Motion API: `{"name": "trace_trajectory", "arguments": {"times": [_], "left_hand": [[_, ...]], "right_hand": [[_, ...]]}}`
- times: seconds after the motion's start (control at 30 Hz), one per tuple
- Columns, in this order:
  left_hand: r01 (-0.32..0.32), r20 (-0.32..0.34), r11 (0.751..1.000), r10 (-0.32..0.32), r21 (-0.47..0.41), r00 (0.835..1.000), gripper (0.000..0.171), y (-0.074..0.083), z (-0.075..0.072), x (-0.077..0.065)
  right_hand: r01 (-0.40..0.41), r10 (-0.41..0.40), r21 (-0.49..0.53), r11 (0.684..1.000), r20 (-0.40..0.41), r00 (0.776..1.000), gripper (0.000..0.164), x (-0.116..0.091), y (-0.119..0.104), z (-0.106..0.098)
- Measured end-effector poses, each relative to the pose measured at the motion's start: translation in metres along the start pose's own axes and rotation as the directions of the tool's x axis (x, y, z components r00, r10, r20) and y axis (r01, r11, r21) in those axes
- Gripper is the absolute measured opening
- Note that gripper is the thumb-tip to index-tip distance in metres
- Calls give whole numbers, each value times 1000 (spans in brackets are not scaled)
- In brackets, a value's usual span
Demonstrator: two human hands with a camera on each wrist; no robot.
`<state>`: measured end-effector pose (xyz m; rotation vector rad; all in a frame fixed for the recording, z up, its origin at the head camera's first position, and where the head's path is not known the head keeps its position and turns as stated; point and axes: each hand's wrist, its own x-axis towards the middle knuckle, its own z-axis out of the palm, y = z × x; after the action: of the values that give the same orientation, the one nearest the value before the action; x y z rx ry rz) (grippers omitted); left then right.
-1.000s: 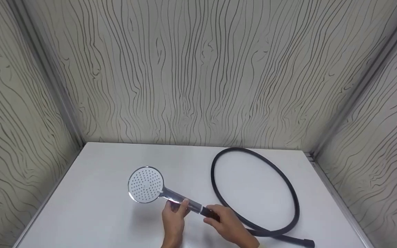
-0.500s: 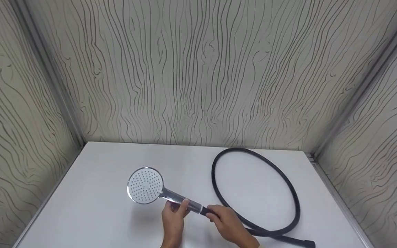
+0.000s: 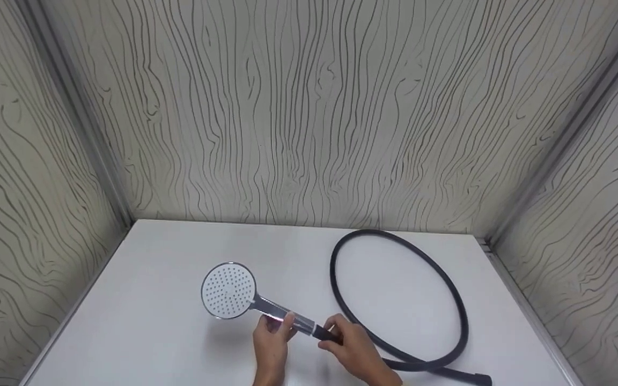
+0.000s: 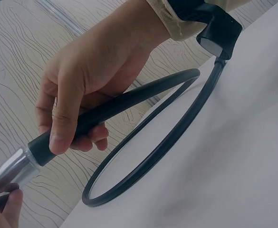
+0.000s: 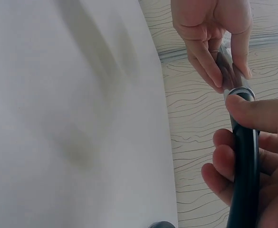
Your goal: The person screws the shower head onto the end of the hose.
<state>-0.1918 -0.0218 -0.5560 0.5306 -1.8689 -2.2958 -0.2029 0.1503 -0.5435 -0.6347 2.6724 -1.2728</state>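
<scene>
A chrome shower head (image 3: 228,290) with a round white, dotted face is held over the white table, its face turned up and its handle slanting down to the right. My left hand (image 3: 271,343) grips the chrome handle (image 3: 302,324), thumb on top. My right hand (image 3: 356,347) holds the thick black end of a hose (image 3: 322,333) between thumb and fingers. That end meets the bottom of the handle in line with it. In the right wrist view my thumb lies along the black end (image 5: 245,147), close below the handle's chrome rim (image 5: 240,90).
The black hose (image 3: 456,300) loops across the right side of the white table (image 3: 153,300), its other end (image 3: 480,379) lying near the front right. Wood-grain panels (image 3: 309,118) enclose the table at the back and both sides.
My right fingers have shifted their grip on the black hose end, and the knuckles stand higher. The shower head has moved slightly down and right; my left hand keeps its hold.
</scene>
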Motion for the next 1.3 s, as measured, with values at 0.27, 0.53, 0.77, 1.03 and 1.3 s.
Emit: {"name": "trace_trajectory", "arguments": {"times": [0.27,0.53,0.77,1.03,1.3], "left_hand": [[-17,25,1000,17,-2,1000,49,2,-1,-3],[14,-3,1000,-14,1,1000,46,2,0,-1],[2,-5,1000,-2,-26,1000,47,1,-1,0],[2,-9,1000,-3,-21,1000,47,-1,1,2],[-6,-36,999,5,-39,999,45,1,2,-1]], "right_hand": [[106,-106,-53,993,-3,994,25,1,5,0],[40,-37,-23,999,84,996,21,3,-1,-3],[-28,28,-2,1000,11,1000,24,-1,-3,0],[22,-23,-24,999,-53,998,15,-2,-2,2],[118,-124,-155,981,-30,992,27,-3,2,-1]]}}
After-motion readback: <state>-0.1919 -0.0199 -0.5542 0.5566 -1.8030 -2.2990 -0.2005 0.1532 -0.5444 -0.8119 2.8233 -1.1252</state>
